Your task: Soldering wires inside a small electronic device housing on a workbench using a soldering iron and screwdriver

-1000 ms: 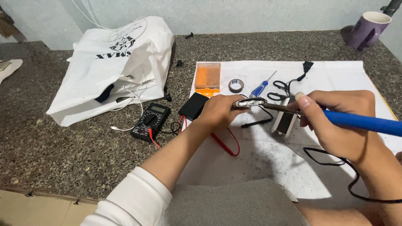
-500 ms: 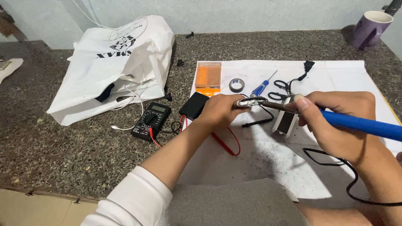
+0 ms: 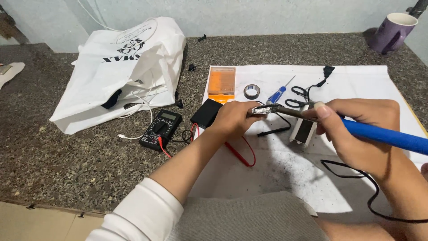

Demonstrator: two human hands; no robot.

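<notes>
My left hand (image 3: pixel 235 117) pinches a small silvery metal piece (image 3: pixel 263 109) above the white paper sheet (image 3: pixel 356 80). My right hand (image 3: pixel 359 131) grips a soldering iron with a blue handle (image 3: pixel 385 136). Its dark tip (image 3: pixel 287 110) touches the silvery piece. Just below the tip, a small white and black device (image 3: pixel 304 129) stands on the paper. A black cable (image 3: pixel 356 176) loops under my right wrist.
A black multimeter (image 3: pixel 161 128) with red and black leads lies on the granite counter (image 3: pixel 67 169). Nearby are a white plastic bag (image 3: pixel 127 67), an orange box (image 3: pixel 221 81), a tape roll (image 3: pixel 252 91), a blue screwdriver (image 3: pixel 278 93), scissors (image 3: pixel 298 96) and a purple mug (image 3: pixel 394 31).
</notes>
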